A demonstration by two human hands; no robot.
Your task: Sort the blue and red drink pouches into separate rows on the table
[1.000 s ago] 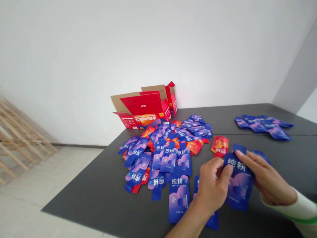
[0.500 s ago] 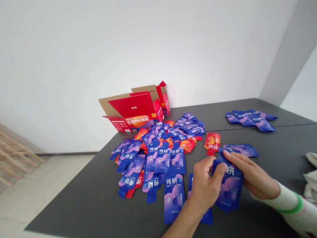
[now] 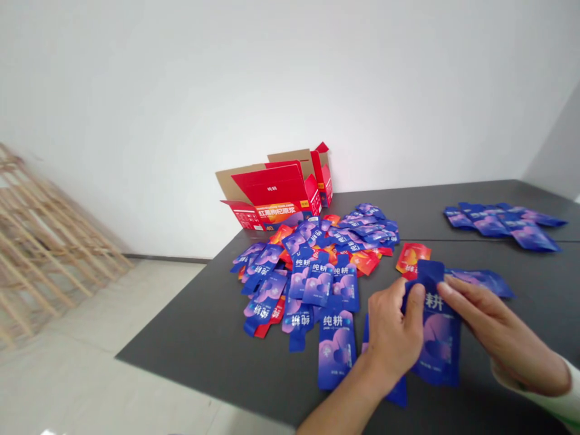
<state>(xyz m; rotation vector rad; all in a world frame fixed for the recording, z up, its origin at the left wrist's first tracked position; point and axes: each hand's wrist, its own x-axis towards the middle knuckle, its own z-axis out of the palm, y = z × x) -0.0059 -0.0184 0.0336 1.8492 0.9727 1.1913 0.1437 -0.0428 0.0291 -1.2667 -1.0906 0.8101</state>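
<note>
Toward the near edge of the matte black desk (image 3: 190,335), a rectangular blue-and-purple plastic pouch (image 3: 437,344) is pinched near its top by the left hand (image 3: 393,329), thumb raised, and the right hand (image 3: 510,332), its hidden fingers perhaps curled.

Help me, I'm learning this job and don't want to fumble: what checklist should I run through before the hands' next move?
1. Left hand gripping: ok, thumb across the front of the held pouch, near its upper left.
2. Right hand gripping: ok, thumb at the pouch's upper right edge.
3. Pouch's printed face towards the camera: ok.
4. Only one pouch held: cannot tell, the back is hidden.
5. Colours separated in the pile: not ok, red and blue pouches lie mixed.
6. Front box open: ok, flaps raised.
</note>
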